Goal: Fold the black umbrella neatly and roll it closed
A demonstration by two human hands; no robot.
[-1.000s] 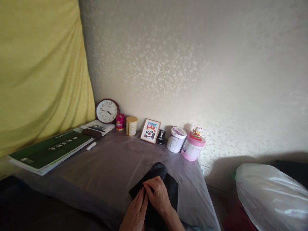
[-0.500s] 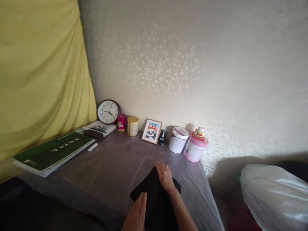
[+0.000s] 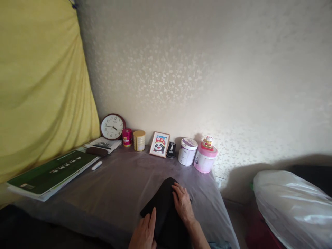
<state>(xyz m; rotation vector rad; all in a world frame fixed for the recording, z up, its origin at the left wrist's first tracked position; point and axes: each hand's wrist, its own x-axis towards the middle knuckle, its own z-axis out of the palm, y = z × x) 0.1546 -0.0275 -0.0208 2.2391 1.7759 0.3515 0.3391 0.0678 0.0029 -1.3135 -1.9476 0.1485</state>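
A folded black cloth (image 3: 163,211) lies on the covered table, its far end rounded and raised a little. At its left edge is my left hand (image 3: 144,231), index finger stretched along the fabric, the other fingers curled in against the edge. Part of that hand runs out of the bottom of the view. My right hand (image 3: 183,203) rests over the cloth's right side, palm down, with its fingers slightly bent and apart. The near end of the cloth lies between my forearms and is cut off by the frame.
Along the wall stand a clock (image 3: 113,127), a pink can (image 3: 127,137), a yellow-lidded can (image 3: 139,141), a framed panda picture (image 3: 159,144), a black stapler-like object (image 3: 171,150) and two tubs (image 3: 187,152). A green book (image 3: 53,171) lies left. A plastic-covered bundle (image 3: 293,204) is right.
My right hand has shifted off the cloth's far tip toward its right side, fingers more bent. The left fingers, flat together before, are now curled except the index. The cloth's far end looks rounder.
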